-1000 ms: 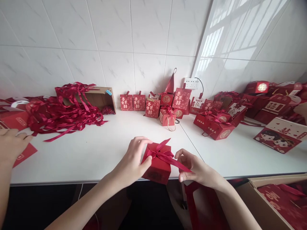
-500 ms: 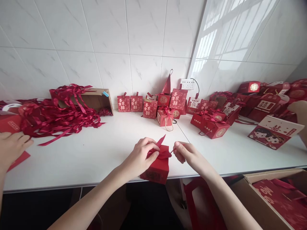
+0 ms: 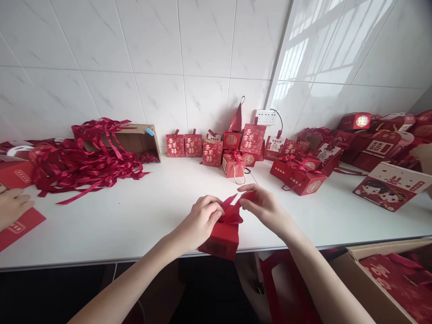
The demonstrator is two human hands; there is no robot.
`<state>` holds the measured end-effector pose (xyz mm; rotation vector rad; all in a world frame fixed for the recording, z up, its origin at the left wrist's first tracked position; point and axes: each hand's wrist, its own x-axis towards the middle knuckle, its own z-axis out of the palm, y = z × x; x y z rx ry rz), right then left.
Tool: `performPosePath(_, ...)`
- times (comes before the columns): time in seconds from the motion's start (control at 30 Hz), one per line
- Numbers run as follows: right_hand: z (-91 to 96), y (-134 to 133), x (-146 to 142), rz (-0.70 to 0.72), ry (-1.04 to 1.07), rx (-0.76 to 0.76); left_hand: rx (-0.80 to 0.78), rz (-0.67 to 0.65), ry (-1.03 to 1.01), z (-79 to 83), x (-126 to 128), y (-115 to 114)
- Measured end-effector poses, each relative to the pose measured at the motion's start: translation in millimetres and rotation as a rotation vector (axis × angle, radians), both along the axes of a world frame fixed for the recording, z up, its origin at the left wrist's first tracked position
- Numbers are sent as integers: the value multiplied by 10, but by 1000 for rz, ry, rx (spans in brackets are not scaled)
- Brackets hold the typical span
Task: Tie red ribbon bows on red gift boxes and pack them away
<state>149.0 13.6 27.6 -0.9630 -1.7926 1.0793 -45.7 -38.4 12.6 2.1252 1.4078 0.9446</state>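
A small red gift box (image 3: 221, 237) sits at the front edge of the white table (image 3: 141, 211), with a red ribbon (image 3: 232, 211) across its top. My left hand (image 3: 200, 220) is closed, pinching the ribbon on the box's left top. My right hand (image 3: 261, 207) is closed too, pinching a ribbon loop just above and right of the knot. Both hands meet over the box.
A heap of loose red ribbons (image 3: 84, 159) spills from a cardboard box (image 3: 135, 139) at the back left. Several red gift boxes (image 3: 216, 150) line the wall and fill the right side (image 3: 300, 177). Another person's hand (image 3: 11, 204) rests at the far left. An open carton (image 3: 381, 279) is at the lower right.
My right hand moved up and left, carrying the ribbon end from the box's right side to above the knot. The left hand stayed on the box top. The other person's hand drew back left.
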Motion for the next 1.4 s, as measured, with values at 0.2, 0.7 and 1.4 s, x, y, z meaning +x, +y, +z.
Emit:
performPosePath(0.2,-10,225,-113,102,158,-129,3,18,14,-32,-6,7)
performPosePath(0.7,-291,184,-8,-313,-109,24,57,65,82,-65,14,-5)
performPosePath(1.4,-531,-336,-138,-23,211,-156,16,268,-105,-89,232,-20)
